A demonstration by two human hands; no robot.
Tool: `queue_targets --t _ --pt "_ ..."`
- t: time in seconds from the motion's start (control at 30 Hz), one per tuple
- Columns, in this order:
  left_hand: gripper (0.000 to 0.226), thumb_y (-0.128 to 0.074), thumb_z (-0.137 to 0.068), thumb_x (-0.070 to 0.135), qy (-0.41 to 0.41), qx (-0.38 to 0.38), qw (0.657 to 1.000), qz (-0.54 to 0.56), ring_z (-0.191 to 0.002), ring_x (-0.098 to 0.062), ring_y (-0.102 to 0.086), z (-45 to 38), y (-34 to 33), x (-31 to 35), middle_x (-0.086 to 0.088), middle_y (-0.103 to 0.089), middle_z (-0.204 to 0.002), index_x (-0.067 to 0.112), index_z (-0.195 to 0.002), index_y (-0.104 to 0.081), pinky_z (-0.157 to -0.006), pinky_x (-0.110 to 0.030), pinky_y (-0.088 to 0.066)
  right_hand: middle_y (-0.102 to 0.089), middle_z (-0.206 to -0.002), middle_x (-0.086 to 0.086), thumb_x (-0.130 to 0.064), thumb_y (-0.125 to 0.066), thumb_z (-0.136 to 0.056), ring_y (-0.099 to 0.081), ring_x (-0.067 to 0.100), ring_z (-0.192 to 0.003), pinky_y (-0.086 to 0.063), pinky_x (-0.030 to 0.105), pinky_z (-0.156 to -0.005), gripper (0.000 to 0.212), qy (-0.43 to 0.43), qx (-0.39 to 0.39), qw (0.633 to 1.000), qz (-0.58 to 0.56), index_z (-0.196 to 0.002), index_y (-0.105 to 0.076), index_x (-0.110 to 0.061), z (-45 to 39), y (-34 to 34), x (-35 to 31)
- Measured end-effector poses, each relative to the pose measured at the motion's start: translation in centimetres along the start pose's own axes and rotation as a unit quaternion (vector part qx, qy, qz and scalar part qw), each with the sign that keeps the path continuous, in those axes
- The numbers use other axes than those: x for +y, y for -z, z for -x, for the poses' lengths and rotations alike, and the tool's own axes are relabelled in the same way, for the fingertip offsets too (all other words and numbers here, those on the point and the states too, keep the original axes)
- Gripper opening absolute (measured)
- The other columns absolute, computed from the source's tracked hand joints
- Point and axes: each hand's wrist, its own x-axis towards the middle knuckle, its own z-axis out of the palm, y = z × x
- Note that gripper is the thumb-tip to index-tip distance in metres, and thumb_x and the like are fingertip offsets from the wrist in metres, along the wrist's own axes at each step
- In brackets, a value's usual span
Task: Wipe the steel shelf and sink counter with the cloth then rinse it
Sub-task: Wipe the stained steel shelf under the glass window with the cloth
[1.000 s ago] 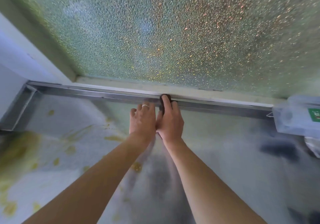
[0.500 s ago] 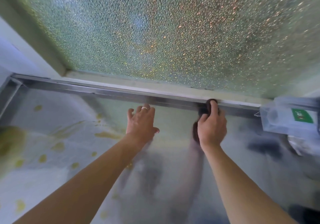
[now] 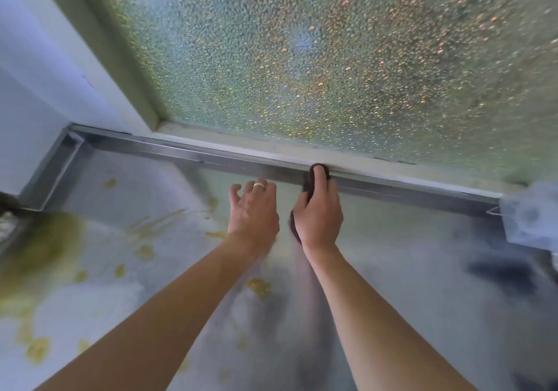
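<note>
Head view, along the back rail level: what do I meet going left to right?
Steel shelf corner → left hand with ring, flat on the surface → right hand holding the dark cloth against the rail → translucent plastic container.

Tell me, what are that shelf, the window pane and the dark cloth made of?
Shelf: likely brushed steel, grey and blurrily reflecting the arms.
Pane: seemingly pebbled frosted glass; light glints through the bumps, no clear view.
Cloth: dark, soft and matte, bent under the right hand; the fibre can't be told.
</note>
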Motion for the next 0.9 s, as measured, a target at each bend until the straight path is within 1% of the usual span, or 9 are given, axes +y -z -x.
queue_targets --t 0.2,0.3,0.4,0.5,0.57,0.63,0.73,0.8,0.9 --pt "0.017 -0.057 -0.086 0.022 0.017 0.002 1.0 -0.009 -0.106 -0.017 -0.058 -0.4 0.3 -3.2 0.004 -0.06 -0.105 0.023 -0.103 -0.056 -0.104 -0.041 -0.023 -0.056 -0.112 0.007 -0.016 -0.054 -0.092 -0.06 0.033 -0.093 -0.05 0.039 -0.065 0.053 0.03 -0.012 0.999 -0.003 -0.144 -0.048 -0.025 0.4 -2.2 -2.9" --pt "0.022 -0.056 -0.086 0.022 0.025 -0.01 1.0 -0.007 -0.111 -0.017 -0.055 -0.3 0.7 -3.9 0.005 -0.058 -0.109 0.023 -0.108 -0.055 -0.109 -0.042 -0.026 -0.058 -0.109 0.01 -0.017 -0.056 -0.09 -0.061 0.035 -0.092 -0.052 0.042 -0.069 0.055 0.117 -0.055 0.992 -0.011 -0.144 -0.053 -0.028 0.3 -2.8 -4.5" --pt "0.033 -0.059 -0.079 0.015 0.023 -0.01 1.0 -0.006 -0.113 -0.018 -0.055 -0.1 1.3 -4.7 0.005 -0.058 -0.109 0.022 -0.11 -0.055 -0.11 -0.043 -0.028 -0.061 -0.107 0.012 -0.02 -0.055 -0.094 -0.061 0.035 -0.095 -0.053 0.045 -0.077 0.047 0.182 -0.088 0.979 -0.037 -0.14 -0.059 -0.026 0.1 -3.7 -6.8" --pt "0.024 -0.05 -0.09 0.02 0.04 -0.01 0.999 0.002 -0.117 -0.017 -0.052 0.1 1.9 -5.8 0.004 -0.057 -0.115 0.023 -0.113 -0.052 -0.111 -0.041 -0.025 -0.061 -0.1 0.013 -0.013 -0.053 -0.09 -0.059 0.036 -0.09 -0.053 0.045 -0.074 0.044 0.209 -0.037 0.977 -0.035 -0.132 -0.065 -0.018 0.6 -3.3 -6.3" --pt "0.027 -0.05 -0.088 0.017 0.036 -0.01 0.999 -0.004 -0.118 -0.018 -0.052 0.1 2.0 -5.8 0.003 -0.057 -0.118 0.023 -0.114 -0.052 -0.11 -0.04 -0.024 -0.059 -0.1 0.013 -0.015 -0.05 -0.089 -0.059 0.034 -0.087 -0.053 0.042 -0.072 0.045 0.215 -0.004 0.977 -0.014 -0.132 -0.063 -0.016 1.0 -2.3 -4.7" --pt "0.034 -0.052 -0.083 0.013 0.031 -0.019 0.999 -0.009 -0.118 -0.018 -0.052 0.2 1.9 -5.5 0.003 -0.057 -0.119 0.023 -0.116 -0.052 -0.11 -0.04 -0.025 -0.057 -0.103 0.012 -0.017 -0.052 -0.089 -0.058 0.034 -0.085 -0.052 0.042 -0.071 0.042 0.194 0.017 0.981 0.016 -0.129 -0.063 -0.017 1.4 -1.1 -2.2" --pt "0.037 -0.059 -0.08 0.016 0.025 -0.026 0.999 -0.01 -0.117 -0.017 -0.052 0.1 1.7 -4.4 0.003 -0.056 -0.119 0.023 -0.115 -0.052 -0.111 -0.04 -0.025 -0.056 -0.106 0.013 -0.015 -0.06 -0.086 -0.057 0.036 -0.091 -0.053 0.045 -0.075 0.034 0.096 0.056 0.991 0.078 -0.12 -0.065 -0.014 1.5 0.5 1.9" --pt "0.033 -0.059 -0.083 0.02 0.023 -0.031 0.999 -0.005 -0.117 -0.017 -0.051 0.1 1.5 -3.7 0.003 -0.056 -0.119 0.023 -0.115 -0.052 -0.111 -0.041 -0.026 -0.056 -0.108 0.014 -0.016 -0.063 -0.086 -0.056 0.038 -0.096 -0.052 0.046 -0.076 0.032 0.035 0.044 0.991 0.121 -0.118 -0.064 -0.011 1.2 1.0 3.2" --pt "0.037 -0.059 -0.082 0.022 0.017 -0.041 0.999 -0.006 -0.118 -0.017 -0.05 0.3 1.3 -3.2 0.002 -0.055 -0.123 0.022 -0.119 -0.051 -0.112 -0.042 -0.026 -0.056 -0.113 0.014 -0.017 -0.066 -0.085 -0.054 0.037 -0.099 -0.049 0.045 -0.077 0.033 0.013 0.016 0.99 0.138 -0.116 -0.062 -0.008 1.1 0.3 2.3"
